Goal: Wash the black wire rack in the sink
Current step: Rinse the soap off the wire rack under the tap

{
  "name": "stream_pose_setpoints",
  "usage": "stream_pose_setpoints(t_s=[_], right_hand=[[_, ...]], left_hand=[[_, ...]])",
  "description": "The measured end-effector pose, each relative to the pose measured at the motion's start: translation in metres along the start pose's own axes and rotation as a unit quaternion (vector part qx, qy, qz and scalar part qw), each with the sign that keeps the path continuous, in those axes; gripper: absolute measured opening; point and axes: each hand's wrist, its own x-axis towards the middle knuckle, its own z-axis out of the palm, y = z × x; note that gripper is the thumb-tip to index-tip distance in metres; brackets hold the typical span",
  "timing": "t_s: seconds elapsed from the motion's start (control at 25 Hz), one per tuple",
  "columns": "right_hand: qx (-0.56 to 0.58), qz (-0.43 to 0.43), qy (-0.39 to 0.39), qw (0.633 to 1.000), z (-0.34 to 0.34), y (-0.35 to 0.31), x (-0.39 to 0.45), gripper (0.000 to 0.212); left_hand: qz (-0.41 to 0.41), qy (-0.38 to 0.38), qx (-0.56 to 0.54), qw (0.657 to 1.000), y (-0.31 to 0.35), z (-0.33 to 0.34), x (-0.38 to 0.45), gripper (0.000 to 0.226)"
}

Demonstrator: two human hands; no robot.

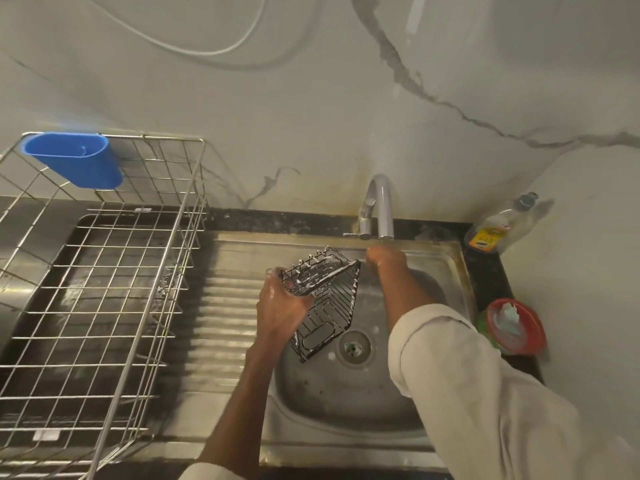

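Two hands are working over the sink [446, 268]. Our left hand [282, 308] is gripping the black wire rack [322, 299], holding it tilted above the basin, left of the drain [354, 347], soap clinging to its wires. Our right hand [384, 259] is reaching under the tap [379, 206]; its grip we cannot tell. We are judging rinsing comes next: turning the rack slowly so water reaches every wire.

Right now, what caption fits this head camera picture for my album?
Left hand holds the soapy black wire rack over the sink while the right hand reaches under the tap.
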Motion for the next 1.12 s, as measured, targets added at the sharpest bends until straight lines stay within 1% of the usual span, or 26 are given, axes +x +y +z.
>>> stream_pose_setpoints(t_s=[0.04, 0.08, 0.12, 0.16, 0.24, 0.28, 0.36, 0.4, 0.44, 0.48, 0.52, 0.56, 0.6, 0.64, 0.72, 0.8, 0.84, 0.92, 0.96, 1.0, 1.04, 1.08, 1.12], right_hand=[[-0.021, -0.022, 0.015, 0.999, -0.001, 0.002, 0.006, 0.037], [0.03, 0.006, 0.003, 1.0, -0.005, -0.001, -0.004, 0.037], [0.039, 0.0, 0.004, 0.999, -0.007, 0.0, -0.007, 0.037], [0.023, -0.017, 0.014, 0.999, -0.008, 0.003, -0.012, 0.039], [-0.081, -0.063, 0.033, 0.994, -0.002, 0.006, -0.018, 0.045], [-0.082, -0.082, 0.039, 0.992, 0.002, 0.01, -0.011, 0.041], [-0.033, -0.107, 0.08, 0.99, 0.004, 0.01, -0.009, 0.025], [-0.068, -0.143, 0.073, 0.985, 0.0, 0.01, -0.016, 0.018], [-0.079, -0.178, 0.045, 0.98, -0.002, 0.014, -0.016, 0.017], [-0.093, -0.207, 0.033, 0.973, -0.004, 0.019, -0.016, 0.025], [-0.107, -0.242, 0.017, 0.964, -0.008, 0.023, -0.017, 0.031], [-0.088, -0.256, 0.0, 0.963, -0.015, 0.024, -0.023, 0.029], [-0.061, -0.254, -0.029, 0.965, -0.022, 0.026, -0.025, 0.018], [-0.018, -0.243, -0.075, 0.967, -0.032, 0.029, -0.027, 0.006], [0.03, -0.201, -0.146, 0.968, -0.052, 0.038, -0.032, 0.029], [0.032, -0.189, -0.16, 0.968, -0.067, 0.056, -0.037, 0.048], [0.039, -0.189, -0.163, 0.967, -0.072, 0.065, -0.038, 0.056], [0.109, -0.172, -0.162, 0.966, -0.082, 0.086, -0.037, 0.069], [0.147, -0.159, -0.169, 0.962, -0.089, 0.094, -0.036, 0.073], [0.159, -0.157, -0.182, 0.958, -0.095, 0.103, -0.034, 0.074], [0.138, -0.171, -0.19, 0.957, -0.103, 0.11, -0.033, 0.076], [0.091, -0.194, -0.185, 0.959, -0.11, 0.116, -0.031, 0.077], [0.057, -0.212, -0.168, 0.961, -0.114, 0.12, -0.031, 0.078]], left_hand=[[-0.003, -0.004, 0.006, 1.0, -0.002, 0.001, 0.002, 0.068], [-0.003, -0.008, 0.007, 1.0, -0.002, 0.002, 0.003, 0.065], [-0.005, -0.012, 0.005, 1.0, -0.003, 0.003, 0.005, 0.063], [-0.005, -0.014, 0.007, 1.0, -0.003, 0.005, 0.005, 0.061], [0.001, -0.017, 0.011, 1.0, -0.004, 0.008, 0.01, 0.058], [0.002, -0.018, 0.011, 1.0, -0.006, 0.009, 0.012, 0.058], [-0.001, -0.022, 0.022, 1.0, -0.007, 0.01, 0.013, 0.057], [0.01, -0.026, 0.032, 0.999, -0.008, 0.012, 0.013, 0.059], [0.032, -0.032, 0.034, 0.998, -0.007, 0.014, 0.013, 0.063], [0.055, -0.044, 0.035, 0.997, -0.006, 0.016, 0.012, 0.067], [0.074, -0.058, 0.035, 0.995, -0.004, 0.019, 0.012, 0.065], [0.09, -0.067, 0.044, 0.993, 0.001, 0.022, 0.012, 0.057], [0.106, -0.067, 0.053, 0.991, 0.006, 0.024, 0.011, 0.048], [0.123, -0.064, 0.063, 0.988, 0.01, 0.028, 0.013, 0.045], [0.126, -0.09, 0.06, 0.986, 0.017, 0.039, 0.019, 0.042], [0.12, -0.124, 0.061, 0.983, 0.031, 0.048, 0.024, 0.037], [0.115, -0.142, 0.044, 0.982, 0.039, 0.051, 0.028, 0.036], [0.106, -0.179, 0.008, 0.978, 0.054, 0.06, 0.037, 0.032], [0.101, -0.199, -0.013, 0.975, 0.06, 0.064, 0.04, 0.036], [0.092, -0.214, -0.042, 0.972, 0.063, 0.069, 0.042, 0.042], [0.092, -0.219, -0.06, 0.97, 0.066, 0.075, 0.044, 0.046], [0.1, -0.225, -0.078, 0.966, 0.07, 0.081, 0.044, 0.048], [0.12, -0.232, -0.069, 0.963, 0.074, 0.085, 0.043, 0.048]])
